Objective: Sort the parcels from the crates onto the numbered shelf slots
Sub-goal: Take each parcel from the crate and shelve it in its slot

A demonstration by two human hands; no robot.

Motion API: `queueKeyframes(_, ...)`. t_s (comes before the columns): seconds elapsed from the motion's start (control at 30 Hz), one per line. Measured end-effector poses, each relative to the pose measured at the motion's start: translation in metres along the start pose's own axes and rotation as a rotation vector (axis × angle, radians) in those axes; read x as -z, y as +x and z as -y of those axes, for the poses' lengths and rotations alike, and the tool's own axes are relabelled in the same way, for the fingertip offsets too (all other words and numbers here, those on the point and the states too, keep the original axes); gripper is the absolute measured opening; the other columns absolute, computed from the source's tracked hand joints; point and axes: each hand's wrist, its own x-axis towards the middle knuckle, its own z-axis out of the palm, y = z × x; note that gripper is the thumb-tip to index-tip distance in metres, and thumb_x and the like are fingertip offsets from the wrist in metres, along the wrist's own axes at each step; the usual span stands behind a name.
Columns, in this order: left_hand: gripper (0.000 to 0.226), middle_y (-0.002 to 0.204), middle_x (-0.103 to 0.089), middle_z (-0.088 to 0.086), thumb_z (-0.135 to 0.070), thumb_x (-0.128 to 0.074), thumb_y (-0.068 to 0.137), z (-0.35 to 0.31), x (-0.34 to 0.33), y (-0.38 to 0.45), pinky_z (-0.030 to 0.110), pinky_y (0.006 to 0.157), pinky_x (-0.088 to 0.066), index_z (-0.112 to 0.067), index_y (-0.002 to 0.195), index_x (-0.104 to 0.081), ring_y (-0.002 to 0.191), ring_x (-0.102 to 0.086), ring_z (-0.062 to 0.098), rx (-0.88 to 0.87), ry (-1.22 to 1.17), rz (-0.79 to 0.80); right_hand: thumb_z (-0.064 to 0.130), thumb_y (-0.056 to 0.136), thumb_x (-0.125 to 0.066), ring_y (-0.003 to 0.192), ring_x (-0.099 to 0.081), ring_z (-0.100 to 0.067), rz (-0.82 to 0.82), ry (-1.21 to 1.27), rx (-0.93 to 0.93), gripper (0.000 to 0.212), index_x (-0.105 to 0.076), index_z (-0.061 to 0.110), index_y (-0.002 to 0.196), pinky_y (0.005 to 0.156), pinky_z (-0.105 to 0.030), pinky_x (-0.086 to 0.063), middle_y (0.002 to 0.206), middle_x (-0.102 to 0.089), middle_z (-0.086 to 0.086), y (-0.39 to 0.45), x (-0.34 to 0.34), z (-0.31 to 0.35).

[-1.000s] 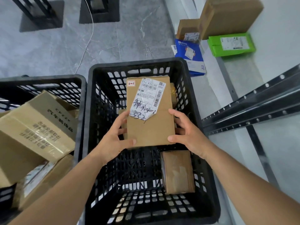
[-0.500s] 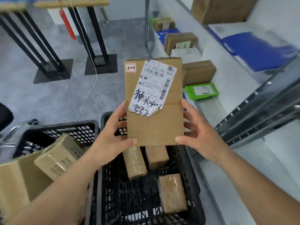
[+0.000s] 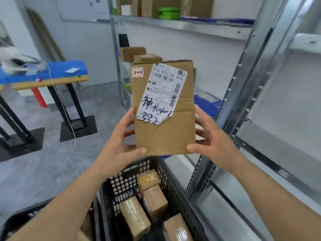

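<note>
Both the left hand and right hand grip the flat cardboard parcel upright above the black crate, apparently reading its label before choosing the matching shelf slot.

You hold a brown cardboard parcel with a white label printed with black barcodes and a red-bordered sticker; the black crate has a perforated grid pattern.
</note>
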Motion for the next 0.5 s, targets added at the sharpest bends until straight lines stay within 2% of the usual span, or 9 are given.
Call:
queueKeyframes(0.17, 0.098, 0.142, -0.033, -0.019, -0.004, -0.075, 0.076, -0.03, -0.004, 0.02, 0.02, 0.078, -0.053, -0.053, 0.14, -0.02, 0.12, -0.047, 0.002, -0.099, -0.026, 0.067, -0.001, 0.075, -0.073, 0.126, -0.049, -0.012, -0.118, -0.042, 0.042, 0.098, -0.029, 0.068, 0.13, 0.088, -0.034, -0.054, 0.135, -0.044, 0.03, -0.018, 0.015, 0.037)
queueKeyframes(0.33, 0.096, 0.138, -0.036, -0.026, -0.013, -0.072, 0.07, -0.05, -0.019, 0.04, 0.027, 0.08, -0.055, -0.064, 0.136, -0.023, 0.122, -0.046, 0.006, -0.179, -0.071, 0.155, -0.008, 0.078, -0.07, 0.125, -0.048, -0.005, -0.246, -0.08, 0.074, 0.096, -0.028, 0.061, 0.129, 0.082, -0.02, -0.051, 0.133, -0.042, 0.033, -0.043, 0.03, 0.064)
queueKeyframes(0.43, 0.099, 0.139, -0.037, -0.025, -0.011, -0.075, 0.071, -0.061, -0.034, 0.052, 0.031, 0.083, -0.056, -0.063, 0.137, -0.023, 0.123, -0.046, 0.009, -0.222, -0.084, 0.198, -0.011, 0.078, -0.069, 0.125, -0.048, -0.007, -0.305, -0.096, 0.1, 0.096, -0.029, 0.06, 0.13, 0.082, -0.022, -0.052, 0.137, -0.04, 0.028, -0.059, 0.042, 0.076)
queueKeyframes(0.5, 0.104, 0.135, -0.038, -0.03, 0.0, -0.076, 0.074, -0.068, -0.045, 0.058, 0.031, 0.085, -0.055, -0.068, 0.133, -0.024, 0.123, -0.047, 0.007, -0.239, -0.11, 0.23, -0.01, 0.077, -0.07, 0.126, -0.049, -0.009, -0.343, -0.13, 0.107, 0.098, -0.03, 0.065, 0.128, 0.083, -0.025, -0.053, 0.136, -0.042, 0.032, -0.069, 0.049, 0.082)
